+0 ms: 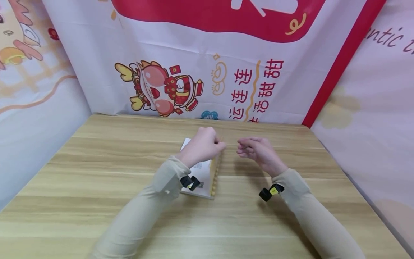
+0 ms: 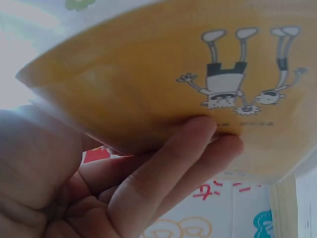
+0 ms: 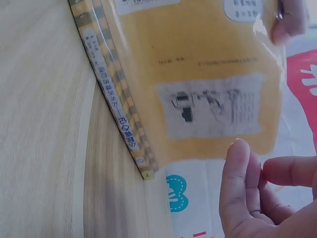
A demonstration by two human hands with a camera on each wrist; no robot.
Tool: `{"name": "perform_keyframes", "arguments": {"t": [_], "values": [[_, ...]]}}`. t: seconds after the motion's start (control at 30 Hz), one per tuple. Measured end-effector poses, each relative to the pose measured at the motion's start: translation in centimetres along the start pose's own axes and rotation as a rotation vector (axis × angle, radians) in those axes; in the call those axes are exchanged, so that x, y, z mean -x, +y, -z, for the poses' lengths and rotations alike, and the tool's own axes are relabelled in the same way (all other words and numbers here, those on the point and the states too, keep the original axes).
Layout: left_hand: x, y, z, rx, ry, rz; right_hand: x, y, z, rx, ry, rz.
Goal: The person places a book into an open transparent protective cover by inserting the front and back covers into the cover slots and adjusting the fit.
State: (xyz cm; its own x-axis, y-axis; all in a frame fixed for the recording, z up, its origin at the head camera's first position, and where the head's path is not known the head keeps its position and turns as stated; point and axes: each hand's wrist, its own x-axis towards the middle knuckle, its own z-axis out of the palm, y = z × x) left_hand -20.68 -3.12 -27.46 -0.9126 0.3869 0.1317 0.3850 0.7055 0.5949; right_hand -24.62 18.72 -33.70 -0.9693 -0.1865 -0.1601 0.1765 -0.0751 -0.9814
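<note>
A book (image 1: 202,181) lies on the table with a white printed page facing up. Its yellow cover (image 3: 148,79) stands raised on the right side, glossy as if under clear plastic, and its patterned spine (image 3: 111,94) faces the table in the right wrist view. My left hand (image 1: 202,145) pinches the cover at its free edge; two fingers (image 2: 168,158) lie against the cartoon figures' side. To the right, my right hand (image 1: 260,153) hovers with loosely bent fingers and holds nothing. In the right wrist view its fingertips (image 3: 237,148) are close to a cover corner.
The wood-grain table (image 1: 106,162) reaches back to a white and red printed cloth (image 1: 200,50). More printed cloth (image 1: 372,118) hangs along the right side, and another cloth (image 1: 35,118) along the left. A small camera (image 1: 191,182) is strapped on each wrist.
</note>
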Motion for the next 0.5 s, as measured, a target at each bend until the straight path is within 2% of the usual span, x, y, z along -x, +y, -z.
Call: {"name": "perform_keyframes", "arguments": {"t": [0.2, 0.3, 0.5], "values": [[0.6, -2.2, 0.7, 0.026, -0.002, 0.061, -0.3, 0.3, 0.1, -0.004, -0.028, -0.014], [1.0, -3.3, 1.0, 0.062, -0.038, 0.115, -0.4, 0.4, 0.0, -0.003, -0.047, -0.021], [1.4, -4.6, 1.6, 0.115, -0.104, 0.169, -0.5, 0.6, -0.1, -0.001, -0.053, -0.025]]}}
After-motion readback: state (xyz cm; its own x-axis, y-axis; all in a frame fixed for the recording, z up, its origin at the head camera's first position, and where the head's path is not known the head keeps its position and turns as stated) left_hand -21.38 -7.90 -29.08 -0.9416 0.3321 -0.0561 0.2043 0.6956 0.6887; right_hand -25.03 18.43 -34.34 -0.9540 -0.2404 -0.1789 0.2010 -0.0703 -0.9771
